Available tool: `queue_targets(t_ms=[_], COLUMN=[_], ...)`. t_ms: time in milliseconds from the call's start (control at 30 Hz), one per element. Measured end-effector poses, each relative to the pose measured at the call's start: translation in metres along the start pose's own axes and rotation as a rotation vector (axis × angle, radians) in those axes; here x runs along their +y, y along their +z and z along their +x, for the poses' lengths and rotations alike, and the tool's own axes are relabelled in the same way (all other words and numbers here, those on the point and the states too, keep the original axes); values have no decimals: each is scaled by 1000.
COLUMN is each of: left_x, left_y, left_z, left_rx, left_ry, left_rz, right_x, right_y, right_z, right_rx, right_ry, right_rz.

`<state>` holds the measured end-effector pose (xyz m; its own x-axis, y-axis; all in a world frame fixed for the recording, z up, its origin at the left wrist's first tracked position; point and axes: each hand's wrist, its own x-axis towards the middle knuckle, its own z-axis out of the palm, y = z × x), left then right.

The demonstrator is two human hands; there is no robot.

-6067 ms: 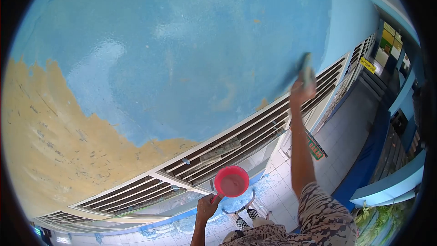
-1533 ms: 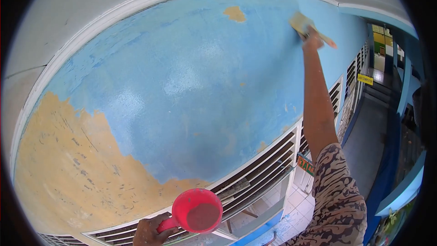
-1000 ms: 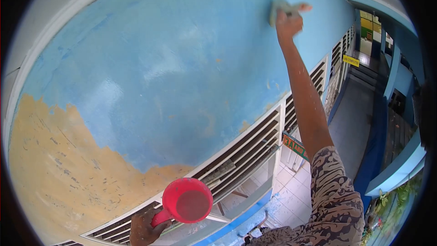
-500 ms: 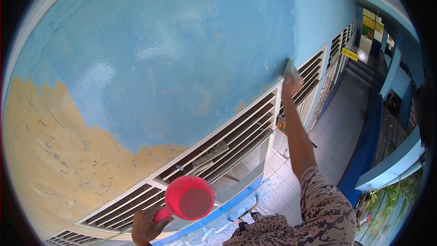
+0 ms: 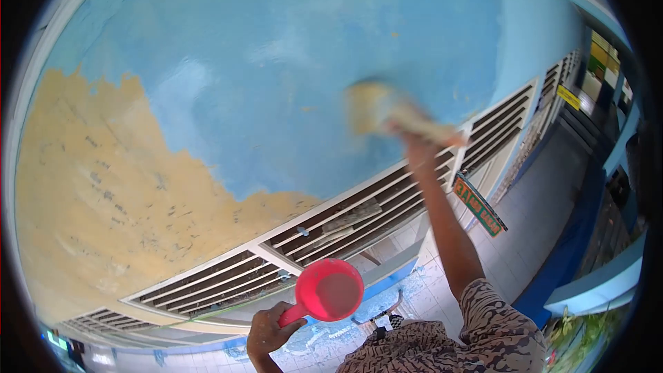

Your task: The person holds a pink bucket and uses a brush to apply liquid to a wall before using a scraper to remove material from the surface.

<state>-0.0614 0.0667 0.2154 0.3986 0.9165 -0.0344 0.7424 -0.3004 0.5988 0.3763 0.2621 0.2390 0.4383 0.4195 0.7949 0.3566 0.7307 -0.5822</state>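
Note:
My left hand (image 5: 271, 330) is closed round the handle of a red plastic dipper (image 5: 309, 283), tilted so that its inside shows some cloudy liquid. In my right hand (image 5: 409, 123), blurred by motion, is a wide paintbrush (image 5: 369, 103) with pale yellowish bristles and a light handle. The bristles overlap the blue part of the wall (image 5: 290, 124), just above the louvre window. Glossy patches shine on this blue coat. To the left, the wall shows an older yellow surface (image 5: 103, 207) with dark scuffs and a ragged blue edge.
White louvre slats (image 5: 359, 228) run below the painted wall. A green hanging sign (image 5: 478, 208) with orange lettering juts out near my right forearm. Further right, a tiled corridor (image 5: 532, 214) leads away past a yellow sign (image 5: 569, 97). Plants (image 5: 577, 338) grow at lower right.
My right hand with the paintbrush has swung left across the wall, away from the window's upper corner. The view has shifted, and the dipper in my left hand appears further right and slightly lower.

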Motion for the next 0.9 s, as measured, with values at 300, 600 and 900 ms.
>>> queue_targets(t_ms=[300,600,900], left_x=[-20,-40,-37], left_y=[30,55,117], left_z=[-22,-15,-24], left_rx=[1,64,159], left_ry=[-74,-187,-293], left_rz=[45,-25,-118], right_x=[-60,-142,-152], right_y=[90,103,49], right_z=[-36,-198,-252], right_rx=[193,-543,-837], right_ry=[-557,-21,157], right_rz=[-579,244,-245])
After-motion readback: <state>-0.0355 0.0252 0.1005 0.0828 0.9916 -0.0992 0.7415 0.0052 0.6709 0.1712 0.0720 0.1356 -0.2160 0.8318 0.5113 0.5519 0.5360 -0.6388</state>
